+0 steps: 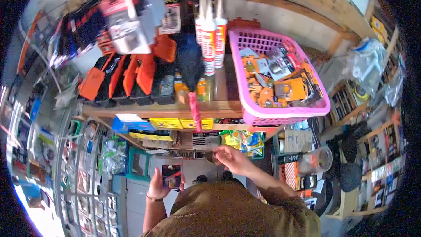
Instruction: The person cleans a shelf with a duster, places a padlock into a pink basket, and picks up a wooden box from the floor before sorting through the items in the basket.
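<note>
My left hand is wrapped round a dark phone-like rectangular object, held upright low in front of my body, with fingers showing at its right edge. To the right and a little higher, my right hand has its fingers curled together at a small dark object, too blurred to name. That hand is in front of the lower shelf, near green and yellow packets.
On the upper shelf stand a pink basket of orange packaged parts, white tubes and orange-fronted bins. Red packages hang at upper left. A clear jar sits at right; wire racks stand left.
</note>
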The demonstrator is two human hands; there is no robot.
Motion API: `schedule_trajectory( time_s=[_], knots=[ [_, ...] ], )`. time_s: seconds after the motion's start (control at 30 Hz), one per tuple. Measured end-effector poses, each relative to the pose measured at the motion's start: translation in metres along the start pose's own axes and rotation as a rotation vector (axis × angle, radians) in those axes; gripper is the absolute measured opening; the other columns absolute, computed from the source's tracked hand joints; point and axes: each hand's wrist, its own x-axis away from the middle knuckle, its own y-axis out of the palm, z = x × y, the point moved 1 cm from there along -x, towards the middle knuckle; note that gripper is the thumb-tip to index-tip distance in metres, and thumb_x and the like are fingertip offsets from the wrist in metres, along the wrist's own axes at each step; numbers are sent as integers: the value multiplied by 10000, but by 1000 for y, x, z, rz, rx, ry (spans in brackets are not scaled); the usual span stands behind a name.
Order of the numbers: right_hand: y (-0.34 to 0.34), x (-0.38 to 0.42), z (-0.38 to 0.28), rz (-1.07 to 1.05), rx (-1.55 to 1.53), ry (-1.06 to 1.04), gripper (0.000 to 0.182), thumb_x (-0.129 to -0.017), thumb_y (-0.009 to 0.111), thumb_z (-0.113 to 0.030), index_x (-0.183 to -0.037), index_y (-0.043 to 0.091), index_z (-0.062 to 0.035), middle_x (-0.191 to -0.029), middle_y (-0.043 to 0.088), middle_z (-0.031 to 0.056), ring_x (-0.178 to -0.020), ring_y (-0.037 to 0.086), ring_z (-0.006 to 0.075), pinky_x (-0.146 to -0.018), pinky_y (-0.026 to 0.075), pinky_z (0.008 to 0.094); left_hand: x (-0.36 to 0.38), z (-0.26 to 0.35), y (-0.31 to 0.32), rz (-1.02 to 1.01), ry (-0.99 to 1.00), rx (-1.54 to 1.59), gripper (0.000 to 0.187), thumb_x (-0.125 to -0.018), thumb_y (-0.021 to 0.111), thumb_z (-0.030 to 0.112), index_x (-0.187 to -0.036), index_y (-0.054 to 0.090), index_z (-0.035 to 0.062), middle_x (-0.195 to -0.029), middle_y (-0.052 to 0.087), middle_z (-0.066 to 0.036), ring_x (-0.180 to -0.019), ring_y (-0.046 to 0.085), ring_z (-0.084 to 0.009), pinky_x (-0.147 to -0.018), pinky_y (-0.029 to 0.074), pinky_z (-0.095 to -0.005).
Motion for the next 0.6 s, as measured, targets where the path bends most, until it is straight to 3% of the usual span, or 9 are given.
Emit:
schedule_trajectory(
  time_s=[0.03,0.07,0.1,0.17,0.23,0.3,0.47,0.57,0.6],
  knots=[
    [11,-7,18,-21,-275,189,413,-840,500,-372,-1108,464,-59,-957,552,72,-821,572,141,-579,473,256,17,-12,-12,158,1,95,761,-802,282,626,-1209,363,-12,-867,561,-197,-691,563,-263,-608,461,-342],
    [20,-12,32,-39,-552,387,430,-864,450,-378,-1158,424,-65,-966,546,74,-842,576,159,-582,482,258,29,-24,-25,158,21,128,775,-796,261,641,-1213,363,-4,-868,561,-197,-700,566,-272,-616,466,-353],
    [21,-26,35,-54,-634,375,470,-856,449,-400,-1196,383,-83,-1046,525,71,-899,558,173,-617,492,282,36,-27,-22,241,12,178,778,-795,261,636,-1190,386,-23,-846,556,-213,-667,549,-319,-592,454,-415],
    [23,-55,26,5,-521,344,475,-853,432,-438,-1169,386,-87,-1121,502,85,-937,548,188,-643,487,313,42,-30,-25,191,-8,159,767,-803,242,638,-1209,369,0,-884,562,-182,-719,566,-267,-635,464,-357],
    [22,-86,8,-6,-663,365,504,-861,363,-490,-1192,352,-110,-1058,539,88,-933,555,222,-660,472,362,34,-20,-22,136,22,90,750,-815,232,624,-1204,371,-2,-876,564,-161,-713,566,-247,-635,463,-345],
    [20,-111,4,-1,-885,322,485,-840,382,-517,-1135,420,-134,-978,568,91,-800,590,223,-634,477,374,21,-7,-19,59,67,57,734,-821,241,614,-1192,380,-4,-876,565,-141,-708,566,-223,-629,464,-330],
    [10,-143,-5,-9,-784,215,285,-832,522,-315,-1036,484,-119,-798,571,52,-657,582,184,-586,476,340,7,6,-6,9,78,-57,709,-821,272,605,-1153,415,-6,-860,573,-130,-674,567,-207,-601,465,-314],
    [20,-113,-2,32,-851,81,197,-824,539,-214,-978,487,-103,-753,544,40,-633,567,170,-555,466,302,11,4,-10,45,51,-26,700,-825,274,597,-1153,415,-5,-867,579,-140,-701,569,-220,-611,463,-327],
    [23,-95,4,27,-686,38,198,-821,537,-203,-974,477,-92,-770,545,41,-632,560,159,-543,456,280,12,-1,-15,101,98,37,704,-825,267,599,-1155,415,-5,-869,579,-144,-712,569,-230,-621,462,-339]
  ],
)
